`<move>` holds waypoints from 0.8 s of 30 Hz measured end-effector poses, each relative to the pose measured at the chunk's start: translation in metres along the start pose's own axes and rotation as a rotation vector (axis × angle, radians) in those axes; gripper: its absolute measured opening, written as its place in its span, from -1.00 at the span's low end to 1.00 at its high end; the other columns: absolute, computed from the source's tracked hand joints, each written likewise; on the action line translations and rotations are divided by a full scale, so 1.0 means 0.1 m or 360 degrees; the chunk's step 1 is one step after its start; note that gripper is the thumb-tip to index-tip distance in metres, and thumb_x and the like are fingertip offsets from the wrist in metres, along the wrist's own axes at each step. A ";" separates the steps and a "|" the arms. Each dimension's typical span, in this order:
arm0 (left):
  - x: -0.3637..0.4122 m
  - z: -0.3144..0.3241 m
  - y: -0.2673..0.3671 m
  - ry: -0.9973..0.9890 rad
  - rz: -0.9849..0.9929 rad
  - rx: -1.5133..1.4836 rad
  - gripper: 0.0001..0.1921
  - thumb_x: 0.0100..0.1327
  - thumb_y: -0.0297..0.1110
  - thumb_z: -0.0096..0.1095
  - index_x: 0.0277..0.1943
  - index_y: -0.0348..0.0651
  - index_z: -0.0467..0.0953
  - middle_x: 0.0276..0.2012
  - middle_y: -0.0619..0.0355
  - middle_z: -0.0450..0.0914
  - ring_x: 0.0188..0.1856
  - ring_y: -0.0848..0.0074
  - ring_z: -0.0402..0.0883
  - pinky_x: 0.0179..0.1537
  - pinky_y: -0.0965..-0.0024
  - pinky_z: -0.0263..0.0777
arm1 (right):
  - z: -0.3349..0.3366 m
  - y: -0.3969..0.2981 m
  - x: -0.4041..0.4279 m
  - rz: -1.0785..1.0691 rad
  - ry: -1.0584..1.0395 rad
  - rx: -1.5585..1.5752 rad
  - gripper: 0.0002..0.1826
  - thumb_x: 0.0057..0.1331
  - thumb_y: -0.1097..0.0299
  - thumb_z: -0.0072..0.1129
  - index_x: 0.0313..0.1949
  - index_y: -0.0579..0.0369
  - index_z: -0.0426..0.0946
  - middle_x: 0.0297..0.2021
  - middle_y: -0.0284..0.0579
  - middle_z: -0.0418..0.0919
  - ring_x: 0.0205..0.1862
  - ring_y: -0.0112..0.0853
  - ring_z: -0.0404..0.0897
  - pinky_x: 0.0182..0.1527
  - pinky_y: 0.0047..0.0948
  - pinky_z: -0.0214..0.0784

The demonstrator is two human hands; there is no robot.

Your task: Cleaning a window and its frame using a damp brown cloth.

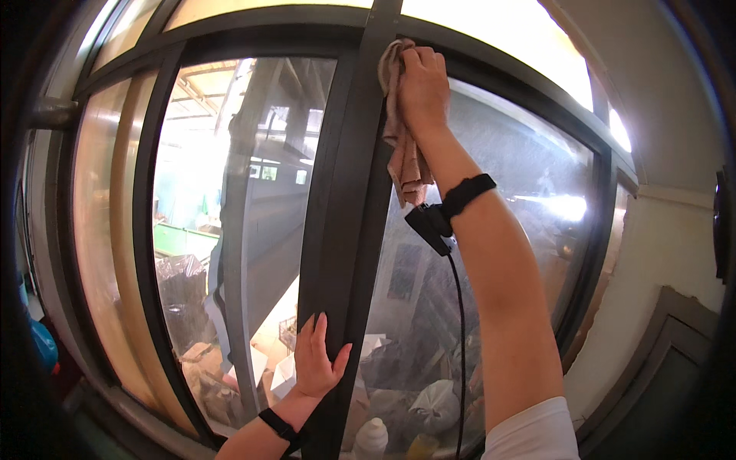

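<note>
My right hand [424, 86] grips a pinkish-brown cloth [397, 123] and presses it to the upper part of the dark window mullion [351, 201], at the corner of the right pane. The cloth's loose end hangs down below my hand. Lower down, my left hand [316, 359] rests with fingers spread against the same mullion and holds nothing. A black strap with a small device [431, 227] is around my right wrist, and a cable [462, 322] drops from it. The right window pane [517, 230] looks hazy with streaks and reflections.
A white bottle [371, 440] and a yellowish container [422, 447] stand low by the right pane. Beyond the glass are black plastic bags [183, 282], a white bag [435, 405] and a grey post [236, 259]. A wall [650, 247] borders the window at right.
</note>
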State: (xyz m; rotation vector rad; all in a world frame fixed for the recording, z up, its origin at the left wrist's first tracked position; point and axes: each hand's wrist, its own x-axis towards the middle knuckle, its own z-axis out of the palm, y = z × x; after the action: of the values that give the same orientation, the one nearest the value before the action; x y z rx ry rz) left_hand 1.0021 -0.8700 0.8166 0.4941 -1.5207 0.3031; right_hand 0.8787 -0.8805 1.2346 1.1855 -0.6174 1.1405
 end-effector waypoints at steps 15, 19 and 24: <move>0.02 0.08 -0.05 -0.0084 -0.0496 -0.0567 -0.50 0.35 -0.47 -0.21 0.31 -0.50 0.02 0.26 -0.21 0.19 0.28 0.15 0.24 0.29 0.24 0.06 | -0.90 -1.03 -2.21 0.0105 -0.0442 0.0178 -0.50 0.19 0.51 -0.04 0.15 0.41 0.30 0.33 0.02 0.08 0.33 -0.08 0.10 0.28 -0.20 0.06; 0.02 0.12 -0.07 -0.0049 -0.0350 -0.0669 -0.48 0.38 -0.41 -0.25 0.32 -0.51 -0.04 0.26 -0.21 0.17 0.29 0.18 0.21 0.30 0.25 0.03 | -1.45 -1.48 -3.24 0.0203 -0.0683 0.0403 -0.66 0.24 0.53 -0.05 -0.08 0.62 0.37 0.25 0.33 0.16 0.29 0.09 0.15 0.26 -0.15 0.10; 0.03 0.09 -0.12 0.0079 -0.0134 -0.0559 -0.46 0.35 -0.39 -0.09 0.28 -0.53 0.03 0.25 -0.28 0.20 0.26 0.07 0.29 0.28 0.25 0.12 | -2.15 -2.06 -4.73 0.0115 -0.0922 0.0620 -0.77 0.19 0.46 0.03 -0.20 0.34 0.50 0.14 0.21 0.28 0.19 0.05 0.19 0.15 -0.17 0.25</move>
State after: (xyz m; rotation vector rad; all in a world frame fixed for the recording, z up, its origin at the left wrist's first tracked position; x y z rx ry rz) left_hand 0.9999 -0.8857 0.8183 0.2683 -1.4615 -0.0195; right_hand 0.8627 -0.8409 0.6771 1.8715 -0.9035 0.9991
